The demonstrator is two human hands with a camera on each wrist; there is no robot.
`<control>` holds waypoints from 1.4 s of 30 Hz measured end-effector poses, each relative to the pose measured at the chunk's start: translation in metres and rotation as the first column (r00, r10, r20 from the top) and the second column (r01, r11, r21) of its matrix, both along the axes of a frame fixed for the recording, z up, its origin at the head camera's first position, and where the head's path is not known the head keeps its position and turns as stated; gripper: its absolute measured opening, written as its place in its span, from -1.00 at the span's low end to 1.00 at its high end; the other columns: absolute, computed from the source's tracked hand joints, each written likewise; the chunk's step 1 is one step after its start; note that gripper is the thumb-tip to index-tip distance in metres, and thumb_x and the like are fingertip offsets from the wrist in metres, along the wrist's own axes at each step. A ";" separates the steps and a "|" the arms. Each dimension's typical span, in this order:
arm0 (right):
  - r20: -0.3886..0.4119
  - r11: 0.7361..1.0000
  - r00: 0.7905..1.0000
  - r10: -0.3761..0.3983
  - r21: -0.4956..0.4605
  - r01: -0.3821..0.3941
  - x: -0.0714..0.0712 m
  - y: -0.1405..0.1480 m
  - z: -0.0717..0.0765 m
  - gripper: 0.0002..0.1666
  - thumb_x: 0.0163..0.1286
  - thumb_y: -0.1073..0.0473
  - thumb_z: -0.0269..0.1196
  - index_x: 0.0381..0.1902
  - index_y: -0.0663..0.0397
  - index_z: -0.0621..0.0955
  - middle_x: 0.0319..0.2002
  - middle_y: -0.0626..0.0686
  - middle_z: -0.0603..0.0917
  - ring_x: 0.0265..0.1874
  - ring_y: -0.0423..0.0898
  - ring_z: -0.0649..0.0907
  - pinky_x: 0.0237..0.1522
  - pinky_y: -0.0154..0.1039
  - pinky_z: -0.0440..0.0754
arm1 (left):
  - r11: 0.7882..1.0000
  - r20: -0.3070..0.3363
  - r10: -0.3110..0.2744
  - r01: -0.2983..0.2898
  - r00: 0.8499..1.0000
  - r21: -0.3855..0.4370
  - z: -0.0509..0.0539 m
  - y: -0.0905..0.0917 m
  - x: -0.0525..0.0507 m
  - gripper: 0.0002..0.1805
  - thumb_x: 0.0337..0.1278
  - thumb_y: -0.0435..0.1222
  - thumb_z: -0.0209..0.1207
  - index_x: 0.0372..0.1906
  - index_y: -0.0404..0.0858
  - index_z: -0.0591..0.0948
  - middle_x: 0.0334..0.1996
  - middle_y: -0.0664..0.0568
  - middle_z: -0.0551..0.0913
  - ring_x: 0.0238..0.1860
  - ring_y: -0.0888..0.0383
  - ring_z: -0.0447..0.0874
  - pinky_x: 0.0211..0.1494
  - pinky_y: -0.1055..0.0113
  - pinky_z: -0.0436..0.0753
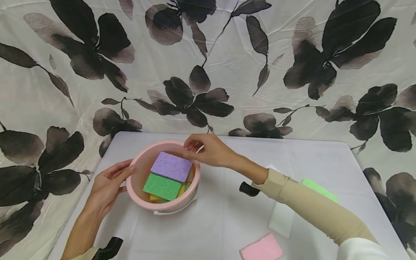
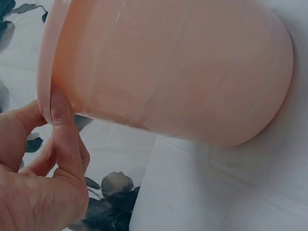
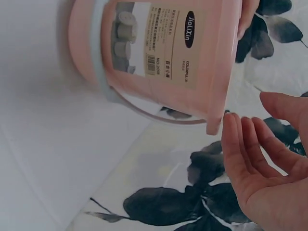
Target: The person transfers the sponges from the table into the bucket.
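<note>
A pink bucket [image 1: 134, 187] holds a purple sponge [image 1: 171, 167], a green sponge [image 1: 161, 186] and yellow pieces beneath them. At its left rim my left hand [image 1: 105, 187] pinches the edge; in the left wrist view that hand [image 2: 53, 168] has its thumb and fingers on either side of the rim [image 2: 45, 72]. My right hand [image 1: 211, 150] is at the upper right rim, holding nothing visible. The right wrist view has the right hand [image 3: 269, 168] with fingers loosely bent, fingertips close to the bucket's rim [image 3: 224, 62]; whether they touch is unclear.
On the white table [image 1: 208, 231] lie a pink sponge [image 1: 262, 248] near the front, a pale white piece [image 1: 281, 219] and a light green piece [image 1: 319, 189] partly behind my right sleeve. The bucket's handle [image 1: 177, 210] hangs at its front. A floral cloth [image 1: 260, 83] stands behind the table.
</note>
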State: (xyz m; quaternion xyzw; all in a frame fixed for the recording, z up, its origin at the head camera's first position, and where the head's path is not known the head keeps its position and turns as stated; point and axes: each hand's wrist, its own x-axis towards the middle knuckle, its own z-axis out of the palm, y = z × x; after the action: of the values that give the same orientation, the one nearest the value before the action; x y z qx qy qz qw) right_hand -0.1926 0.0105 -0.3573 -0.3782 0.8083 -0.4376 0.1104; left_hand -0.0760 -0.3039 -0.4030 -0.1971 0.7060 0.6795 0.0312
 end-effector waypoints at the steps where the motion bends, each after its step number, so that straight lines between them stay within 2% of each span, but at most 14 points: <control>1: 0.007 1.000 1.000 -0.007 -0.001 0.007 0.000 0.003 0.000 -0.75 0.38 0.17 0.42 -0.06 0.14 0.69 -0.21 -0.01 0.71 -0.20 -0.17 0.68 -0.06 -0.35 0.70 | 1.000 -0.001 0.001 -0.001 1.000 -0.001 0.000 0.000 0.000 -0.40 0.21 -0.03 0.42 0.30 -0.13 0.56 -0.13 0.42 0.72 -0.11 0.40 0.71 -0.19 0.40 0.76; 10: 0.017 0.998 1.000 -0.026 -0.059 0.027 0.007 0.031 -0.004 -0.73 0.35 0.21 0.43 -0.04 0.19 0.68 -0.18 0.02 0.70 -0.18 -0.16 0.67 -0.01 -0.28 0.71 | 1.000 -0.014 -0.003 0.003 1.000 0.004 0.000 0.000 0.001 -0.44 0.23 -0.04 0.41 0.26 -0.11 0.57 -0.13 0.41 0.72 -0.12 0.40 0.71 -0.19 0.40 0.76; 28: 0.064 0.986 0.989 -0.136 -0.088 0.142 0.026 0.085 -0.021 -0.78 0.35 0.19 0.43 -0.07 0.04 0.70 -0.14 -0.10 0.72 -0.17 -0.20 0.71 0.07 -0.23 0.68 | 1.000 -0.008 -0.004 0.004 1.000 -0.009 -0.001 -0.001 0.000 -0.44 0.23 -0.02 0.40 0.27 -0.10 0.57 -0.13 0.42 0.72 -0.12 0.41 0.71 -0.19 0.41 0.75; 36: 0.097 0.984 0.982 -0.162 -0.059 0.168 0.040 0.102 -0.028 -0.77 0.35 0.15 0.44 -0.06 -0.04 0.69 -0.13 -0.14 0.71 -0.15 -0.21 0.70 0.09 -0.24 0.67 | 1.000 0.012 0.013 -0.013 1.000 -0.016 0.000 0.000 -0.001 -0.40 0.20 0.00 0.42 0.29 -0.09 0.55 -0.14 0.44 0.71 -0.12 0.43 0.70 -0.20 0.42 0.75; 42: 0.103 0.982 0.979 -0.173 -0.063 0.180 0.052 0.115 -0.037 -0.74 0.34 0.11 0.46 -0.05 -0.05 0.69 -0.13 -0.15 0.71 -0.15 -0.20 0.70 0.08 -0.23 0.67 | 1.000 0.002 0.009 -0.009 1.000 -0.012 -0.001 0.000 0.000 -0.41 0.21 -0.01 0.41 0.28 -0.09 0.56 -0.13 0.43 0.71 -0.12 0.41 0.70 -0.20 0.42 0.75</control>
State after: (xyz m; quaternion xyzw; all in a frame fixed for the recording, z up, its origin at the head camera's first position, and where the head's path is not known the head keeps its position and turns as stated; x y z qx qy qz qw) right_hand -0.1408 0.1250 -0.3944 -0.2869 0.8162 -0.4922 0.0963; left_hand -0.0764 -0.3040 -0.4042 -0.2013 0.7091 0.6752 0.0277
